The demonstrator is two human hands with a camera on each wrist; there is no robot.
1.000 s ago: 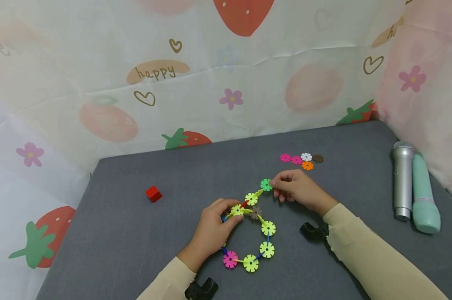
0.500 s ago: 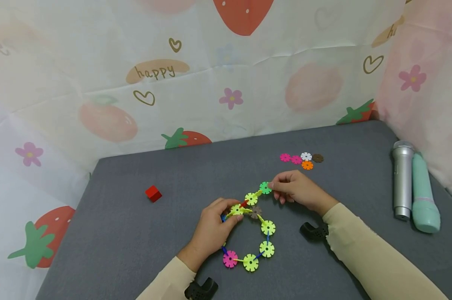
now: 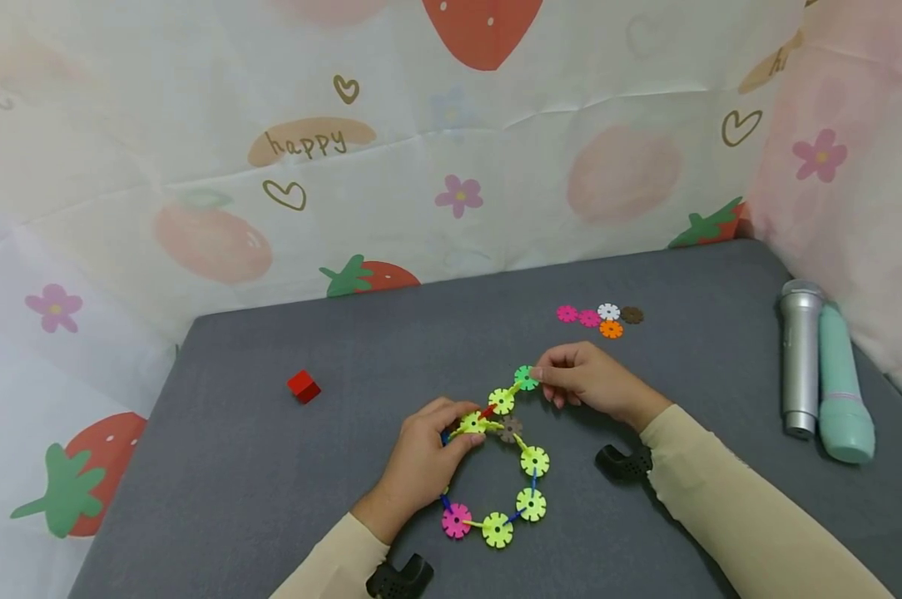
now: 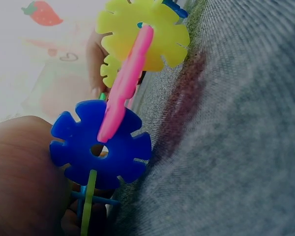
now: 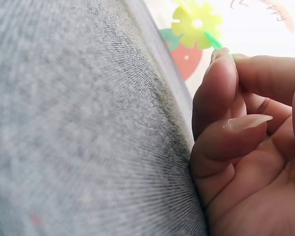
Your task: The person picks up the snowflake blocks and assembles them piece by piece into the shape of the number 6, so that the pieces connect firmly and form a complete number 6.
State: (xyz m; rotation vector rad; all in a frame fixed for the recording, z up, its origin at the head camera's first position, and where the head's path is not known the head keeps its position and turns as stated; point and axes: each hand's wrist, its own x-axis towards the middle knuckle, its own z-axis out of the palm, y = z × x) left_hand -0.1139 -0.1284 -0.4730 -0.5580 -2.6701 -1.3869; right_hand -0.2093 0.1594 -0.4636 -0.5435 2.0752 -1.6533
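A ring of notched plastic discs, joined edge to edge, lies on the grey table, with a pink disc [image 3: 456,521] and several yellow discs [image 3: 531,504] along it. From its top a short branch runs up to a green disc [image 3: 526,378]. My right hand [image 3: 597,383] pinches that green disc between thumb and forefinger; in the right wrist view only its thin edge shows at the fingertips. My left hand [image 3: 421,453] grips a yellow disc [image 3: 473,423] at the ring's upper left and covers part of the chain. The left wrist view shows a blue disc [image 4: 101,147] beside this hand.
Loose discs, among them an orange disc [image 3: 612,329] and a white disc [image 3: 609,312], lie behind my right hand. A red cube [image 3: 304,387] sits to the left. A silver microphone [image 3: 800,358] and a mint-green bottle-shaped object [image 3: 845,391] lie at the right.
My right hand has shifted slightly left and down, bringing the green disc closer to the yellow disc below it. The left hand keeps its hold in nearly the same place.
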